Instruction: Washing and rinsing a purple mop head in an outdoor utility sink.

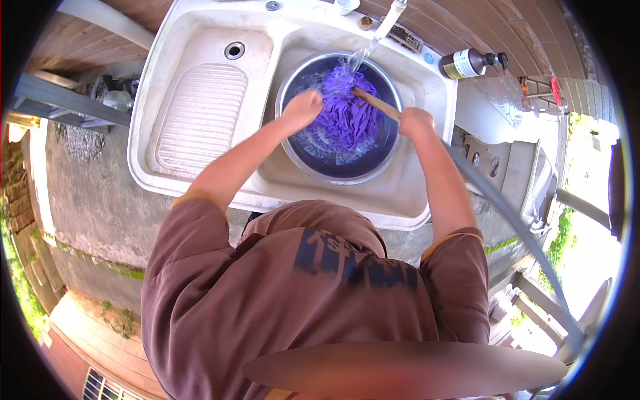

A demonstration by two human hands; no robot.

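A round metal basin (344,178) stands in the right bowl of a white laundry sink. Purple cloth (352,120) lies bunched in dark, foamy water inside it, and water runs onto the cloth from a faucet (391,20). My right hand (416,122) is closed around the end of a wooden stick (377,104), whose far end touches the cloth. My left hand (302,107) hovers at the basin's left side, beside the cloth, with its fingers curled; whether it pinches anything is hidden.
The sink's left bowl has a ribbed washboard (205,115) and a drain (234,50). A brown pump bottle (462,63) lies at the back right corner, near a scrub brush (406,37) and a small blue cap (428,58). A grey pole (520,230) slants at the right.
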